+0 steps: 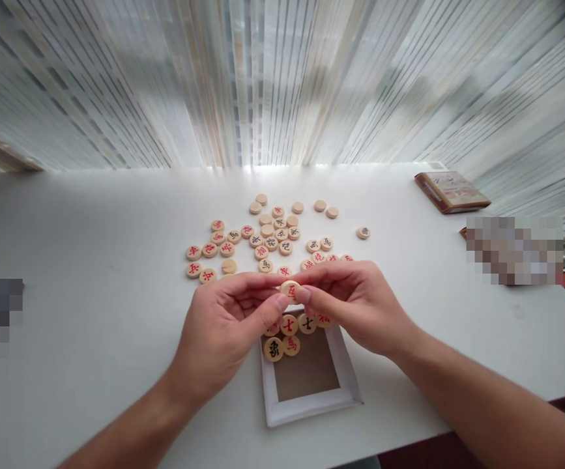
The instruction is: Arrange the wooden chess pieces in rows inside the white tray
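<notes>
Between the thumbs and fingertips of both hands is a round wooden xiangqi piece (289,292) with a red character facing me. My left hand (228,319) pinches its left edge, and my right hand (348,303) pinches the right. Just below them lies an open white cardboard box (314,400) with a brown bottom. Several pieces lie in its far part, among them a black-marked piece (273,350) and a red-marked piece (291,345) side by side. My fingers hide part of the box's far rim.
Many loose xiangqi pieces (256,240) are scattered on the white table (116,260) beyond my hands, some blank side up. A brown box (453,191) lies at the back right, near a blurred-out item (514,251). Striped curtains (262,78) hang behind the table.
</notes>
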